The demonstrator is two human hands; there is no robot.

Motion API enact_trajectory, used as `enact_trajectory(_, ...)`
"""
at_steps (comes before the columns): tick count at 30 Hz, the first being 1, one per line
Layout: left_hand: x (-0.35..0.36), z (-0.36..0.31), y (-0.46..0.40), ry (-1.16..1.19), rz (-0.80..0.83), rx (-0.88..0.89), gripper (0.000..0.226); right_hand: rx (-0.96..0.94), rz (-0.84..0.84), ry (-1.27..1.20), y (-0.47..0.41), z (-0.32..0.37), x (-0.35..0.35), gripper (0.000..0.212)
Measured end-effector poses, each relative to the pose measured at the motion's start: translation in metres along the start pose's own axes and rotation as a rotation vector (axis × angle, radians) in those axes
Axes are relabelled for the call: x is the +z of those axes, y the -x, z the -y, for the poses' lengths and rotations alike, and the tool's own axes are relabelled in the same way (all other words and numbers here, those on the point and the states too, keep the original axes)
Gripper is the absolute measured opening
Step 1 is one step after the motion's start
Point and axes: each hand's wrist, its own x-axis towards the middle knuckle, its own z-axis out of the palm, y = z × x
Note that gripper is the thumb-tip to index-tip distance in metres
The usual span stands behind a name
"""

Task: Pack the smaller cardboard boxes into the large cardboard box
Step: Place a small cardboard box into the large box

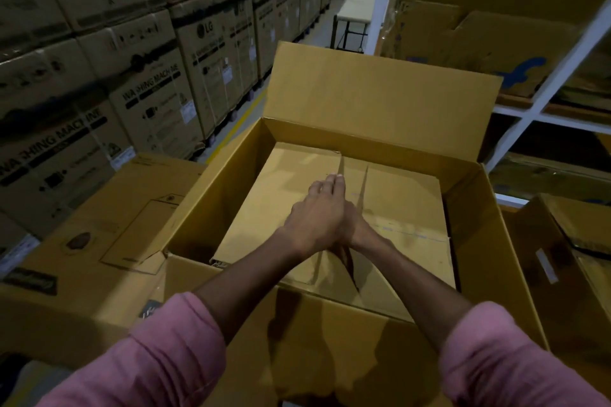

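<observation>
The large cardboard box stands open in front of me, its back flap upright. Inside lie two smaller cardboard boxes side by side, the left one and the right one, with a narrow seam between them. My left hand and my right hand are pressed palm to palm above that seam, fingers straight and pointing away from me. The left hand covers most of the right. Neither hand holds anything that I can see. Both forearms reach over the box's near wall.
Stacked washing machine cartons form a wall at the left. A flat carton lies against the large box's left side. A white rack with cardboard fills the right, another box below it. A pale table stands down the aisle.
</observation>
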Motion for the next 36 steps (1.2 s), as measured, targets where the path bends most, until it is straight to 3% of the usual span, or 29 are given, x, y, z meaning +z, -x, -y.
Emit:
enact_trajectory(3, 0.008, 0.011, 0.006, 0.052, 0.002, -0.024, 0.069, 0.227, -0.160, -0.084, 0.003, -0.009, 0.009, 0.057)
enact_trajectory(6, 0.013, 0.015, 0.011, 0.101, 0.029, -0.042, 0.063, 0.366, -0.052, -0.193, -0.001, -0.017, 0.007, 0.070)
enact_trajectory(9, 0.016, 0.010, 0.012, 0.209, 0.022, -0.033, 0.064, 0.444, -0.121, -0.551, -0.002, -0.002, -0.006, 0.063)
enact_trajectory(13, 0.011, -0.004, 0.007, 0.240, -0.070, -0.010, 0.071, 0.445, -0.281, -0.931, -0.007, 0.003, -0.016, 0.057)
enact_trajectory(17, 0.001, -0.016, 0.006, 0.108, -0.121, -0.024, 0.082, 0.391, -0.245, -1.222, -0.013, 0.015, -0.027, 0.068)
enact_trajectory(19, -0.005, -0.014, 0.005, 0.053, -0.137, -0.063, 0.082, 0.344, -0.221, -1.223, -0.015, 0.020, -0.030, 0.042)
enact_trajectory(21, -0.011, -0.005, 0.003, 0.022, -0.115, -0.141, 0.082, 0.303, -0.165, -1.133, -0.016, 0.024, -0.027, 0.034)
enact_trajectory(26, -0.009, 0.049, -0.005, -0.188, -0.052, -0.292, 0.082, 0.199, 0.012, -0.326, -0.018, 0.016, -0.001, 0.033)
enact_trajectory(29, -0.003, 0.081, -0.006, -0.190, 0.008, -0.394, 0.077, 0.162, 0.121, 0.051, -0.018, 0.001, 0.021, 0.033)
enact_trajectory(33, 0.014, 0.110, 0.000, -0.123, 0.104, -0.548, 0.082, 0.160, 0.174, 0.145, -0.018, -0.012, 0.033, 0.056)
enact_trajectory(36, 0.028, 0.113, 0.006, -0.172, 0.138, -0.538, 0.085, 0.189, 0.175, 0.168, -0.013, -0.020, 0.034, 0.061)
